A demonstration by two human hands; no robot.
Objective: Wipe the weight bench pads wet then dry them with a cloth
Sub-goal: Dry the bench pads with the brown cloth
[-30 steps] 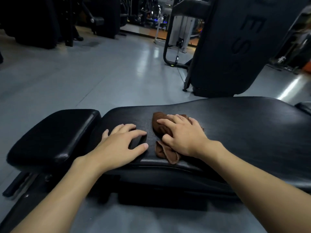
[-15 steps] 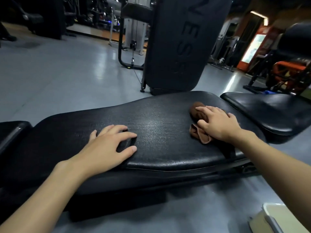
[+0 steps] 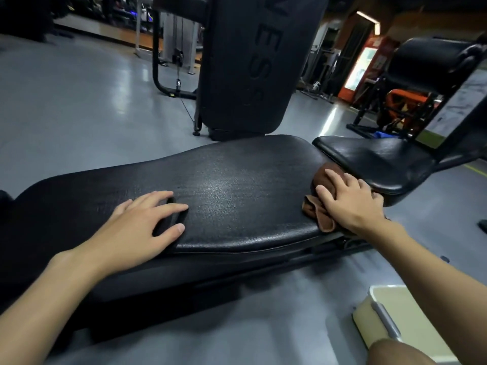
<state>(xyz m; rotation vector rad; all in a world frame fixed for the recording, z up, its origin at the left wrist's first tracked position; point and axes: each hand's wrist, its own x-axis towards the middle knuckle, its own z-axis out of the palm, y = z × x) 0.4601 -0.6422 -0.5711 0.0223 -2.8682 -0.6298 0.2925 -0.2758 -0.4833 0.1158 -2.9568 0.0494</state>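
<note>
The long black bench pad (image 3: 224,196) runs across the middle of the head view. Its surface shines damp around the centre. My left hand (image 3: 139,227) lies flat on the pad's near edge with fingers spread, holding nothing. My right hand (image 3: 347,201) presses a crumpled brown cloth (image 3: 320,214) onto the pad's right end, by the gap to the smaller black seat pad (image 3: 374,159). Part of the cloth is hidden under my palm.
A pale yellow bucket (image 3: 390,320) with a grey handle stands on the grey floor at the lower right. A tall black padded machine (image 3: 245,61) rises just behind the bench. More gym equipment (image 3: 421,83) stands at the right rear.
My right hand has slid the cloth along the pad from near my left hand to the right end. The view has swung right. My left hand has stayed on the pad.
</note>
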